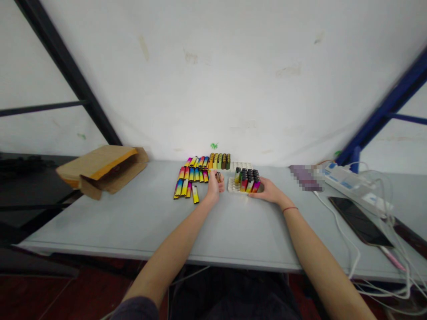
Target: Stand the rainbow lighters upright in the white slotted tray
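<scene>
My left hand (pixel 215 186) is closed around a lighter (pixel 218 177), just left of a white tray (pixel 233 189); the fingers hide most of that lighter. Several colourful lighters (pixel 250 181) with dark tops stand upright in the tray's right part, and empty slots show at its left. My right hand (pixel 268 191) grips the right end of this tray, thumb at the front edge. Left of my left hand, rows of shiny multicoloured lighters (pixel 185 186) lie on the table. Behind it stands a block of yellow, orange and green lighters (pixel 219 161).
A second white tray (pixel 242 166) sits at the back near the wall. An open cardboard box (pixel 103 166) lies at the left. On the right are a phone (pixel 360 220), a pixelated device (pixel 305 178), a power strip (pixel 356 189) and tangled white cables on the grey table (pixel 233 240).
</scene>
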Demonstrator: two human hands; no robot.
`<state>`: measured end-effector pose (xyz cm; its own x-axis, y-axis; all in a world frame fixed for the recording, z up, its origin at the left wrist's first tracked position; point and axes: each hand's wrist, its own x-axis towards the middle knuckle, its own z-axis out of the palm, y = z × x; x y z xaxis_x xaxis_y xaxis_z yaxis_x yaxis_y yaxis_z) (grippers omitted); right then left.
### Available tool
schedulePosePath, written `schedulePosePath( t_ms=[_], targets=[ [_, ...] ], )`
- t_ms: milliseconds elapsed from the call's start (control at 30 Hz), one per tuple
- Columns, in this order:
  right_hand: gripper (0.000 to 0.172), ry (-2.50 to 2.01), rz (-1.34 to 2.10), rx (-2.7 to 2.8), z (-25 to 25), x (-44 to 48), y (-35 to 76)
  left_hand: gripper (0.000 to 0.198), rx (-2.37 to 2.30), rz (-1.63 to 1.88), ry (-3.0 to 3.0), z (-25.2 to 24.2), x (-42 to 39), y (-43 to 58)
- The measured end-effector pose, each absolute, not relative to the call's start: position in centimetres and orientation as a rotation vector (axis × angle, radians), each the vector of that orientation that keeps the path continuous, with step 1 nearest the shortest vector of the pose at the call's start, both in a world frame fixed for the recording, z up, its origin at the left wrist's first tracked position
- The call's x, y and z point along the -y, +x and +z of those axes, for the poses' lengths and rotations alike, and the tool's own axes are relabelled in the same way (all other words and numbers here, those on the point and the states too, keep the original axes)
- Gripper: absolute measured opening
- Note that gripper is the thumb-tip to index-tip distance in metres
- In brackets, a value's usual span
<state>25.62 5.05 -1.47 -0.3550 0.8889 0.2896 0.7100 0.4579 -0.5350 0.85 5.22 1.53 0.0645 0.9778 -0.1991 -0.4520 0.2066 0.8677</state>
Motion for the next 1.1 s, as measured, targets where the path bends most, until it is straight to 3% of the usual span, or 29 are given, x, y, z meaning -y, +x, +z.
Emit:
schedulePosePath(
  t_ms=[333, 567, 867, 1100],
  targets=[
    [0.076, -1.32, 0.401, 2.233, -1.3, -5.0, 25.7, 0.046, -0.962, 1.301, 0.796, 1.3, -5.7, 0.7],
    [0.08, -1.313, 0.409, 2.229, -1.5, -5.1, 25.7, 0.019, -0.964, 1.396, 1.507, 0.6, -5.6, 0.4],
    [0.075, -1.214, 0.35, 2.207, -2.7, -5.7, 26.0, 0.032, -0.913, 1.191, 1.996, -0.2, -6.1, 0.2],
    [0.073, -1.23, 0.34, 2.2, -3.1, -5.8, 26.1, 0.029, -1.027, 1.147, 2.098, -0.9, -6.0, 0.4]
  ],
)
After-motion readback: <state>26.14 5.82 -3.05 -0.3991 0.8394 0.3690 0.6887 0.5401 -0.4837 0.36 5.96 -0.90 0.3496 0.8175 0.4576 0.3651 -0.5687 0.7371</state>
